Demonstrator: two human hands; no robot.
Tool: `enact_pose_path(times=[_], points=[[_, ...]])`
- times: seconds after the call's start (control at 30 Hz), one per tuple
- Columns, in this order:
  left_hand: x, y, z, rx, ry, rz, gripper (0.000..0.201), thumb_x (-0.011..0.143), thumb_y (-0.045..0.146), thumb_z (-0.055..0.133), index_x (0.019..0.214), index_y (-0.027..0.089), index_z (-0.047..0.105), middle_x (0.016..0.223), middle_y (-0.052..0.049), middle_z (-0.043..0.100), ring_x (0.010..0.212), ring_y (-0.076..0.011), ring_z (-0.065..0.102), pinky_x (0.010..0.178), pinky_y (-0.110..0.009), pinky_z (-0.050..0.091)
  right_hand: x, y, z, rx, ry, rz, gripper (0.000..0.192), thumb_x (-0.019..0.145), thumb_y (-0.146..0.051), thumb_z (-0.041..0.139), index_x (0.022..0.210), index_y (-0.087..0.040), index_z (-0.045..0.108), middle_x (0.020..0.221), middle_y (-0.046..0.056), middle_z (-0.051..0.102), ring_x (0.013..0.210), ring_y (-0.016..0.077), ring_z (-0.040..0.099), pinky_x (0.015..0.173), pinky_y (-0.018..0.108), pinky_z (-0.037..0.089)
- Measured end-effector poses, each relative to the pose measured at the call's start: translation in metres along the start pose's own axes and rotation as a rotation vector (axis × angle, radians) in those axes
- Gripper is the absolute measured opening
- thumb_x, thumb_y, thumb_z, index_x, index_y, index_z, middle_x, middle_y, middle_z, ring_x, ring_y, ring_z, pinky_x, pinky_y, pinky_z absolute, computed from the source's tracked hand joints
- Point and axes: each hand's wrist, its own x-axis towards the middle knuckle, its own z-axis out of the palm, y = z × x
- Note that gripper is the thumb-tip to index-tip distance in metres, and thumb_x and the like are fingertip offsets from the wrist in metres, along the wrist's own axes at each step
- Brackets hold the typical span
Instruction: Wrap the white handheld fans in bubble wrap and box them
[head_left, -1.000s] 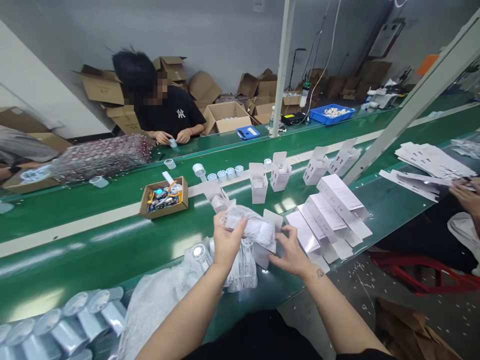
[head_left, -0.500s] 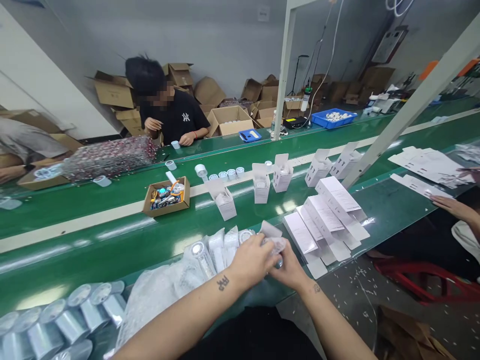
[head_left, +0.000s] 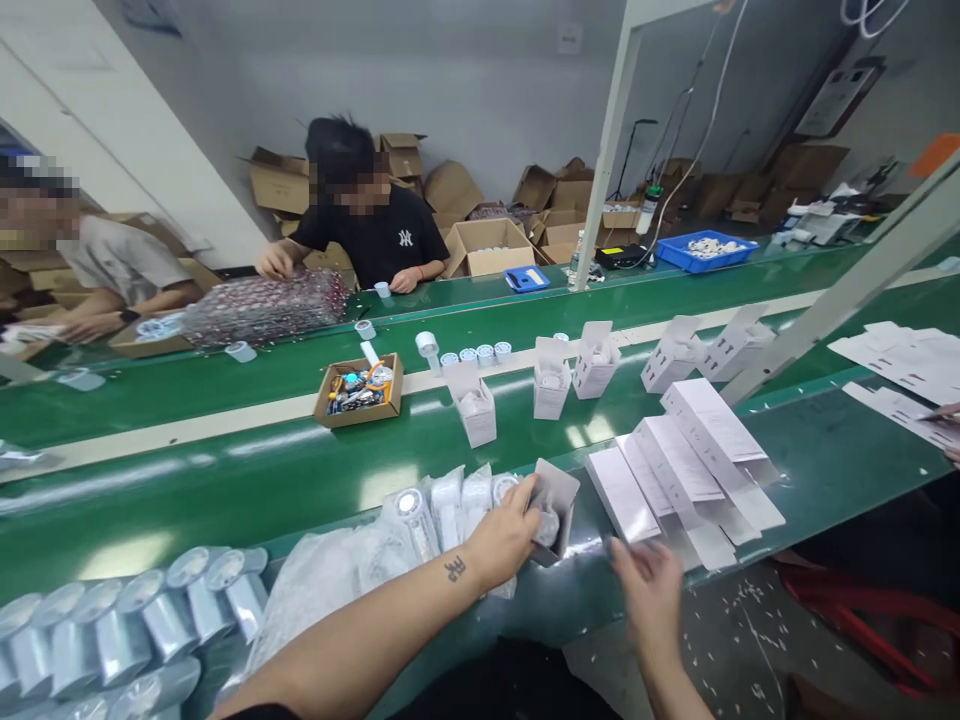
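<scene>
Nearest, at the green belt's [head_left: 225,480] front edge: left hand [head_left: 510,535] closed around a small white open-flapped carton [head_left: 556,505], pressed against a row of plastic-wrapped white lamp parts [head_left: 442,510]. Right hand [head_left: 649,590] just off that edge, blurred, fingers loosely spread, gripping nothing, beside a fanned stack of flat white cartons [head_left: 675,470]. Further along mid-belt, upright open white boxes [head_left: 551,380] and a brown cardboard tray of small tools [head_left: 360,390]. At the far edge, a seated person in a black shirt [head_left: 382,240].
</scene>
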Motion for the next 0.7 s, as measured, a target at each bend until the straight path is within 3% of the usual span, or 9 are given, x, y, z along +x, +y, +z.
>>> enact_pose_path(times=[0.07, 0.13, 0.2, 0.27, 0.4, 0.47, 0.57, 0.63, 0.7], points=[[0.003, -0.004, -0.003, -0.069, -0.003, -0.059, 0.018, 0.086, 0.023, 0.059, 0.102, 0.014, 0.062, 0.159, -0.017, 0.024, 0.120, -0.0277, 0.058, 0.095, -0.037, 0.052, 0.010, 0.014, -0.009, 0.072, 0.202, 0.232, 0.085, 0.056, -0.049, 0.085, 0.122, -0.027, 0.036, 0.088, -0.002, 0.061, 0.069, 0.0192, 0.067, 0.067, 0.040, 0.061], [0.009, -0.003, -0.008, -0.069, -0.041, -0.022, 0.016, 0.089, 0.021, 0.053, 0.097, 0.014, 0.064, 0.159, -0.015, 0.024, 0.111, -0.0263, 0.063, 0.090, -0.037, 0.053, 0.021, 0.025, -0.010, 0.137, 0.155, 0.341, 0.090, 0.050, -0.049, 0.088, 0.122, -0.028, 0.038, 0.083, -0.006, 0.059, 0.064, 0.0164, 0.066, 0.065, 0.038, 0.061], [0.015, -0.001, -0.011, -0.042, -0.074, 0.083, 0.020, 0.089, 0.015, 0.047, 0.092, 0.014, 0.067, 0.159, -0.013, 0.027, 0.118, -0.0292, 0.058, 0.085, -0.036, 0.054, 0.029, 0.032, -0.004, 0.190, 0.121, 0.356, 0.080, 0.050, -0.052, 0.087, 0.113, -0.025, 0.047, 0.086, -0.005, 0.060, 0.070, 0.0158, 0.067, 0.069, 0.035, 0.061], [0.020, 0.000, -0.014, -0.038, -0.079, 0.179, 0.023, 0.086, 0.010, 0.045, 0.088, 0.014, 0.068, 0.158, -0.012, 0.029, 0.125, -0.0319, 0.052, 0.082, -0.036, 0.055, 0.032, 0.034, 0.005, 0.220, 0.186, 0.361, 0.069, 0.048, -0.056, 0.086, 0.097, -0.020, 0.054, 0.090, -0.002, 0.060, 0.076, 0.0154, 0.066, 0.072, 0.033, 0.060], [0.004, -0.017, -0.032, -0.180, 0.113, 0.134, 0.024, 0.080, 0.007, 0.049, 0.086, 0.016, 0.070, 0.156, -0.008, 0.035, 0.124, -0.0290, 0.054, 0.090, -0.038, 0.054, 0.019, 0.029, 0.010, 0.312, 0.309, 0.350, 0.062, 0.049, -0.054, 0.086, 0.091, -0.020, 0.056, 0.098, 0.002, 0.059, 0.086, 0.0168, 0.064, 0.078, 0.033, 0.059], [-0.017, -0.041, -0.051, -0.222, 0.314, 0.017, 0.022, 0.083, 0.011, 0.049, 0.084, 0.018, 0.070, 0.155, -0.007, 0.035, 0.131, -0.0286, 0.048, 0.099, -0.040, 0.050, 0.007, 0.024, 0.006, 0.357, 0.317, 0.377, 0.058, 0.055, -0.054, 0.084, 0.093, -0.022, 0.054, 0.103, 0.003, 0.059, 0.091, 0.0199, 0.064, 0.077, 0.038, 0.060], [-0.046, -0.093, -0.080, -0.127, 0.625, -0.176, 0.020, 0.087, 0.026, 0.054, 0.076, 0.017, 0.069, 0.157, -0.009, 0.029, 0.138, -0.0326, 0.040, 0.107, -0.045, 0.045, -0.011, 0.019, 0.002, 0.312, 0.326, 0.355, 0.052, 0.060, -0.056, 0.080, 0.090, -0.023, 0.053, 0.101, 0.003, 0.060, 0.098, 0.0242, 0.063, 0.076, 0.042, 0.059], [-0.052, -0.132, -0.087, -0.034, 0.703, -0.305, 0.022, 0.086, 0.031, 0.057, 0.072, 0.016, 0.066, 0.157, -0.011, 0.027, 0.136, -0.0350, 0.042, 0.108, -0.047, 0.044, -0.021, 0.017, 0.003, 0.221, 0.347, 0.244, 0.051, 0.059, -0.057, 0.080, 0.088, -0.022, 0.054, 0.095, 0.002, 0.061, 0.098, 0.0247, 0.062, 0.078, 0.042, 0.058], [-0.044, -0.170, -0.081, 0.012, 0.655, -0.434, 0.022, 0.086, 0.028, 0.055, 0.072, 0.015, 0.064, 0.158, -0.013, 0.025, 0.131, -0.0350, 0.049, 0.105, -0.046, 0.047, -0.028, 0.015, 0.006, 0.099, 0.365, 0.117, 0.053, 0.057, -0.058, 0.079, 0.087, -0.021, 0.056, 0.087, 0.001, 0.061, 0.090, 0.0238, 0.062, 0.078, 0.040, 0.056]])
